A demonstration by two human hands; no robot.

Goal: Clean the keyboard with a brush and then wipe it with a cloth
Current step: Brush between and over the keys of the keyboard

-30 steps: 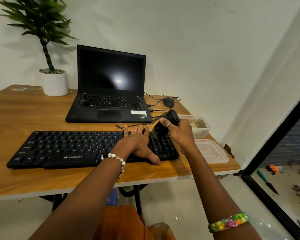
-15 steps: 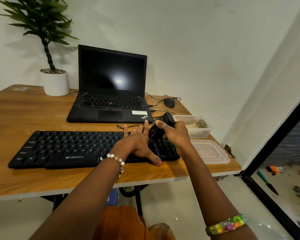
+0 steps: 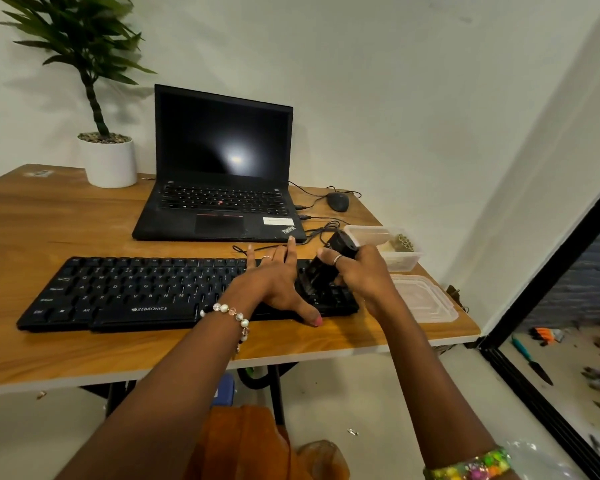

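Keyboard (image 3: 174, 292): black, full-width, lying flat along the front of the wooden surface (image 3: 49, 223), parallel to its near edge.
Brush (image 3: 329, 263): black, tilted, its working end down on the keys at the keyboard's right end; bristles too dark to make out.
Right hand (image 3: 364, 275): fingers curled and clamped round the brush body.
Left hand (image 3: 278, 278): fingers straight and spread apart, pressing flat on the keys just left of the brush, thumb reaching the surface at the front edge; judged to be steadying the board.
Step in hand: brushing, at the right-hand key block.
Next move calls for: short strokes between key rows, working leftward, with the bracing hand shifted along as needed.
Cloth: not identifiable in view.
Other items: laptop (image 3: 222, 174), open and dark; mouse (image 3: 337, 201); potted plant (image 3: 108, 161); clear container (image 3: 409, 261) and its lid (image 3: 426, 299), just right of the keyboard.
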